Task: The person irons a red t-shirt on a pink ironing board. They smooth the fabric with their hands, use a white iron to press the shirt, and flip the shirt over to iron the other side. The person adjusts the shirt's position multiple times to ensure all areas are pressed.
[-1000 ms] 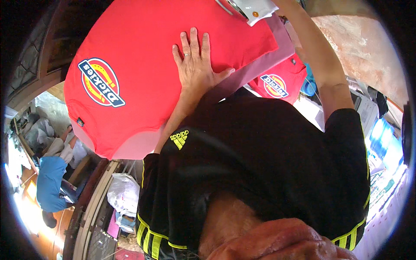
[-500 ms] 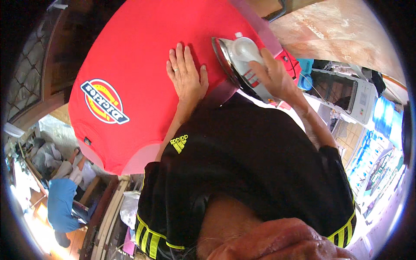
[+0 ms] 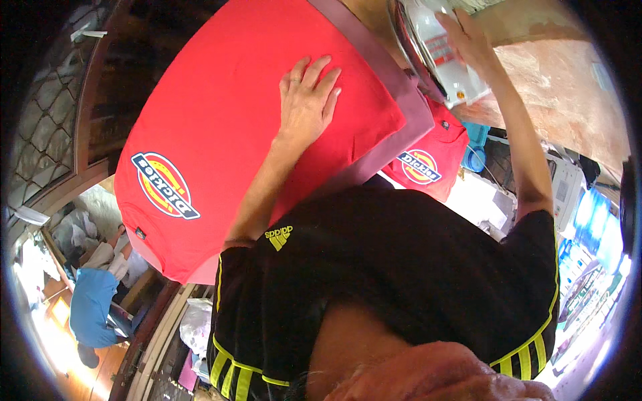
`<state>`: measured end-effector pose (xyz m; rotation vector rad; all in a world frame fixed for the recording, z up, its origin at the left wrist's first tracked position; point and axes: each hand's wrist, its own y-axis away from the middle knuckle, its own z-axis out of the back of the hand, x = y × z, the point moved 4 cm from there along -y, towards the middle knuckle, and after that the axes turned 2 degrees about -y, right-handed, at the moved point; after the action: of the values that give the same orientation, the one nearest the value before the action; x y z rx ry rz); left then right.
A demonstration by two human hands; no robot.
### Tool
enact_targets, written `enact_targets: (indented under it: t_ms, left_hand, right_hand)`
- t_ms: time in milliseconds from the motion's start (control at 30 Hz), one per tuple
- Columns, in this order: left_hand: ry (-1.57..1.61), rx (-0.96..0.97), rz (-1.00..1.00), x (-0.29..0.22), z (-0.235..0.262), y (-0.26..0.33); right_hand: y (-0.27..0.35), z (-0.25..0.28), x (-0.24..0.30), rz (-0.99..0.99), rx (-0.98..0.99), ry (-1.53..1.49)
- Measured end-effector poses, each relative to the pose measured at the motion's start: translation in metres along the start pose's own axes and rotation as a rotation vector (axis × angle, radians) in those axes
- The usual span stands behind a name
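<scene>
A red T-shirt (image 3: 234, 100) with a round printed emblem lies spread on a mauve-covered ironing surface (image 3: 408, 113). My left hand (image 3: 306, 97) rests palm down on the shirt, fingers spread, a ring on one of them. At the upper right, off the shirt's edge, is a white and silver clothes iron (image 3: 438, 57). My right hand (image 3: 468, 43) is at its handle and seems closed round it, though the grip is partly hidden. Beside the ironing surface, lower down, lies a second red T-shirt (image 3: 428, 157) with the same kind of emblem.
A worn brown board (image 3: 568, 100) stretches along the upper right. Below it are a turquoise container (image 3: 475, 147) and blue packs (image 3: 595, 194). Far off at the lower left, a person in a blue top (image 3: 92, 307) bends among bags. A dark door frame (image 3: 100, 87) borders the left.
The iron, with my right hand on it, has moved up and right, off the shirt. My left hand has shifted slightly right. The second red shirt's emblem now shows.
</scene>
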<state>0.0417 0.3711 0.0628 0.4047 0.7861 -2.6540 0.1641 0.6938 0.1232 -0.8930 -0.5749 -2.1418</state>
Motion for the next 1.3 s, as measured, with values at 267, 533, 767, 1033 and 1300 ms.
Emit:
enact_targets:
  t_ms: [267,533,767,1033,1300]
  left_hand:
    - [-0.109,0.201,-0.221,0.018,-0.034,-0.057]
    - [-0.004,0.089,-0.313,0.010,-0.023,-0.080]
    - [0.099,-0.121,-0.281,0.010,0.005,-0.070]
    - [0.338,-0.294,-0.219,0.020,0.021,-0.067]
    - [-0.011,-0.146,0.052,0.051,0.010,-0.028]
  right_hand:
    - [-0.079,-0.039,0.032,0.121,-0.005,0.143]
    - [-0.067,-0.038,0.034,0.451,-0.290,0.323]
    - [0.000,-0.112,0.054,0.264,0.353,-0.521]
    - [0.020,-0.225,-0.009,0.236,0.580,-0.438]
    - [0.026,-0.205,-0.014,0.144,0.764,-0.393]
